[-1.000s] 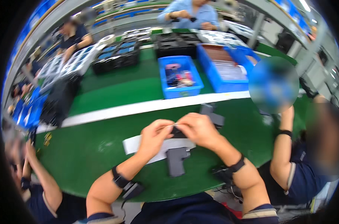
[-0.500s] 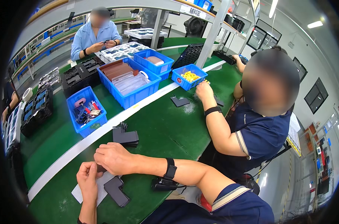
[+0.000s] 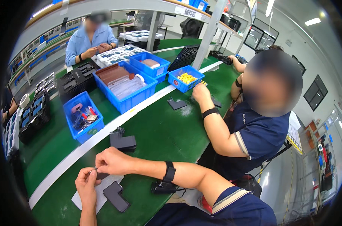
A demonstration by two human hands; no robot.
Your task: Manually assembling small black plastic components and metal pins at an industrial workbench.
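My left hand (image 3: 86, 185) pinches a small dark flat piece (image 3: 102, 176), mostly hidden by the fingers. Bent over from the right, my right hand (image 3: 115, 161) has its fingertips closed at the top edge of the same piece, meeting the left thumb and forefinger. Below the hands lies a white sheet of paper (image 3: 77, 200). A stack of dark grey L-shaped flat pieces (image 3: 117, 197) rests partly on this paper. Just beyond my right hand sits another stack of dark L-shaped pieces (image 3: 123, 142) on the green table.
Blue bins hold mixed small tools (image 3: 89, 128), brown and clear sheets (image 3: 126, 107), and yellow parts (image 3: 187, 90). A co-worker (image 3: 253, 116) in dark blue works at my right. Another person (image 3: 90, 41) in light blue sits across. Black trays (image 3: 78, 81) are stacked at the far left.
My right fingers have lifted slightly and turned, now pinching at the left fingertips. The whole view has shifted a little. The co-worker's hand stays near the yellow parts.
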